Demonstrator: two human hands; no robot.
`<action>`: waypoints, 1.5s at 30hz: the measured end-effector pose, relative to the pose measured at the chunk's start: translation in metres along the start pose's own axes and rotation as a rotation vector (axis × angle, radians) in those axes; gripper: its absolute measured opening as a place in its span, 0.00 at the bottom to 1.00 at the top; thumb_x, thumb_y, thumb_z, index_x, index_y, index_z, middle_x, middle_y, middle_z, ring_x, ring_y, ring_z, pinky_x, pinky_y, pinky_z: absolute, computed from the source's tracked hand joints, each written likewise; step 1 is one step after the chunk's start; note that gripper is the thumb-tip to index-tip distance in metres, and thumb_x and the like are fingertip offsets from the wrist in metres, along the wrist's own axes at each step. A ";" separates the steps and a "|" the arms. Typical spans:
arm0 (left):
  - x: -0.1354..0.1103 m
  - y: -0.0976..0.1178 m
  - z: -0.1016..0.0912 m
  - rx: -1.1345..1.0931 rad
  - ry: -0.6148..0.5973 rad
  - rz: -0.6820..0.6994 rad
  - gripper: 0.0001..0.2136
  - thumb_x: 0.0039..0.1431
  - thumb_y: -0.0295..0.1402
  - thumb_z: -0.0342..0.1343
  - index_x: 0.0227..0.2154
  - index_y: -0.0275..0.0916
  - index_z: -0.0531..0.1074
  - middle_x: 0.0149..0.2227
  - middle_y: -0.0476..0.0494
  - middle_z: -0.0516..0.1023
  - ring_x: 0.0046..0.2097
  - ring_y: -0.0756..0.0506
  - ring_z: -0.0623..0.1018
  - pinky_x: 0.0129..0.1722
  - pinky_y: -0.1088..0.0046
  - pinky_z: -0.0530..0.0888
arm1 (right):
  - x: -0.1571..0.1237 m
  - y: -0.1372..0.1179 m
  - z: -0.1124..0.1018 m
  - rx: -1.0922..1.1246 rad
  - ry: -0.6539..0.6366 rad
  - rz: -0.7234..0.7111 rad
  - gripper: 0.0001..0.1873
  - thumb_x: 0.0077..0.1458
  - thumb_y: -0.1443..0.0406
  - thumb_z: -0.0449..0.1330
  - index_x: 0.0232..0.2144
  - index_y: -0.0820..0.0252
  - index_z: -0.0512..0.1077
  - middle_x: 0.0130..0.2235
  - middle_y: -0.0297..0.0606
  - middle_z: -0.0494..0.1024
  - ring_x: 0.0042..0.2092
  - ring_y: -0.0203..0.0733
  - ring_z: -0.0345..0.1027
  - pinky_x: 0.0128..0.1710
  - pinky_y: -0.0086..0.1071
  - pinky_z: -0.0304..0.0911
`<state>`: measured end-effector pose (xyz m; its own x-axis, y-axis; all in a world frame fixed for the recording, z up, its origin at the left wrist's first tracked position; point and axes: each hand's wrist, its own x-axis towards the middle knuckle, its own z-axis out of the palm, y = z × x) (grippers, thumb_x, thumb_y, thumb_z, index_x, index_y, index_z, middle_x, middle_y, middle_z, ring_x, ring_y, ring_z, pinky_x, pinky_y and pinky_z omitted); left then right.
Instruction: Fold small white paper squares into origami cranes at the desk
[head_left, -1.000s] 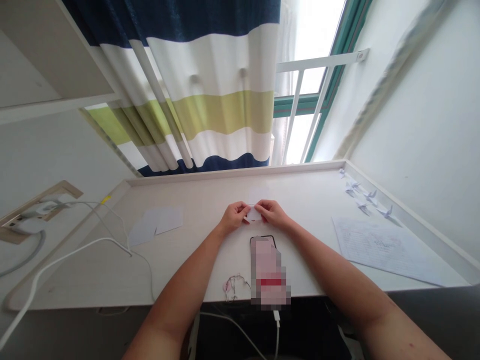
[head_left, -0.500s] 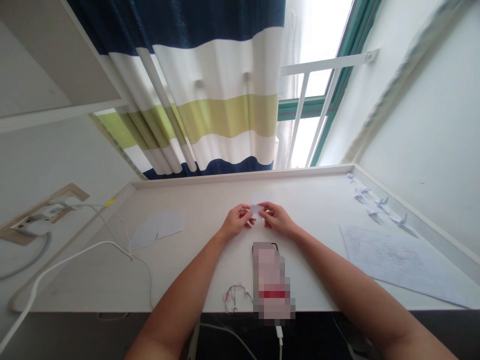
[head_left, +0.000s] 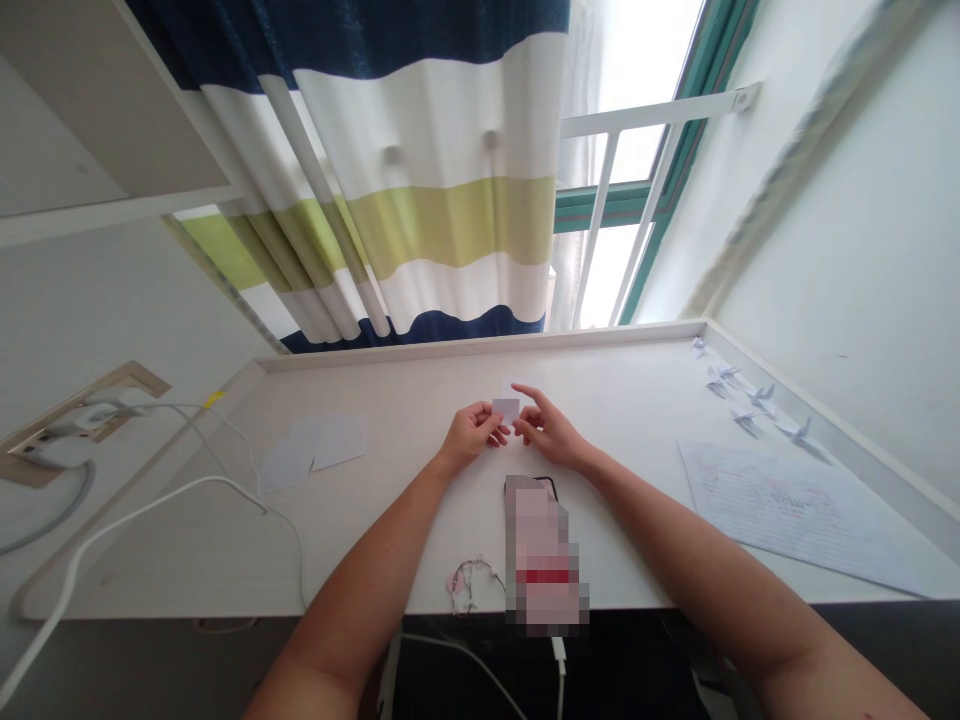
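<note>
Both my hands meet over the middle of the white desk (head_left: 375, 520). My left hand (head_left: 470, 435) pinches a small folded white paper (head_left: 506, 408) and holds it just above the desk. My right hand (head_left: 546, 428) is beside it on the right, index finger stretched out past the paper's top edge, the other fingers loosely curled near the paper. A phone (head_left: 544, 550) lies on the desk just in front of my hands, toward me.
Loose white paper squares (head_left: 315, 450) lie to the left. A written sheet (head_left: 795, 505) lies at the right, with several folded paper cranes (head_left: 750, 400) along the right rim. White cables (head_left: 150, 500) run across the left side. A small bracelet (head_left: 469, 580) sits by the phone.
The folded paper has been raised off the desk. My right hand loosened its pinch and its index finger now points out, while the left hand keeps hold.
</note>
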<state>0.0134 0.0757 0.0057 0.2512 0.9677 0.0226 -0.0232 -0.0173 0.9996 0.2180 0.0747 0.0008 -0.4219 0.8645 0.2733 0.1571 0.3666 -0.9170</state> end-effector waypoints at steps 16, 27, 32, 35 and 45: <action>-0.003 0.004 -0.004 0.039 -0.113 -0.045 0.06 0.53 0.32 0.63 0.29 0.37 0.72 0.27 0.45 0.83 0.29 0.46 0.83 0.34 0.71 0.78 | -0.011 -0.017 -0.005 -0.373 -0.387 -0.015 0.76 0.45 0.53 0.77 0.78 0.52 0.29 0.69 0.59 0.64 0.62 0.67 0.68 0.64 0.63 0.60; -0.003 0.002 -0.003 0.049 -0.140 -0.035 0.07 0.53 0.30 0.63 0.27 0.38 0.69 0.26 0.47 0.81 0.30 0.45 0.84 0.34 0.72 0.77 | -0.012 -0.017 -0.007 -0.343 -0.394 0.000 0.79 0.44 0.53 0.78 0.78 0.49 0.26 0.75 0.59 0.53 0.72 0.72 0.55 0.69 0.67 0.51; -0.002 0.002 -0.003 0.041 -0.149 -0.017 0.05 0.53 0.30 0.62 0.27 0.38 0.70 0.27 0.46 0.82 0.31 0.45 0.83 0.35 0.71 0.78 | -0.012 -0.012 -0.006 -0.328 -0.366 -0.023 0.78 0.43 0.53 0.79 0.78 0.47 0.29 0.73 0.58 0.58 0.70 0.70 0.59 0.68 0.66 0.55; -0.002 0.000 -0.004 0.036 -0.155 -0.005 0.06 0.53 0.32 0.62 0.27 0.38 0.71 0.27 0.47 0.81 0.30 0.46 0.83 0.34 0.70 0.78 | -0.012 -0.009 -0.005 -0.321 -0.351 -0.021 0.78 0.42 0.54 0.80 0.78 0.48 0.31 0.72 0.58 0.60 0.68 0.69 0.62 0.66 0.65 0.57; -0.002 -0.005 0.001 0.083 -0.175 0.046 0.06 0.51 0.32 0.63 0.27 0.38 0.71 0.27 0.49 0.79 0.30 0.46 0.82 0.35 0.68 0.80 | -0.013 -0.008 -0.004 -0.330 -0.343 0.030 0.78 0.42 0.54 0.79 0.78 0.49 0.31 0.71 0.58 0.61 0.69 0.70 0.60 0.67 0.65 0.56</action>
<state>0.0141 0.0736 0.0002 0.4165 0.9069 0.0638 0.0391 -0.0880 0.9953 0.2259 0.0618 0.0055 -0.6743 0.7336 0.0853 0.4260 0.4807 -0.7664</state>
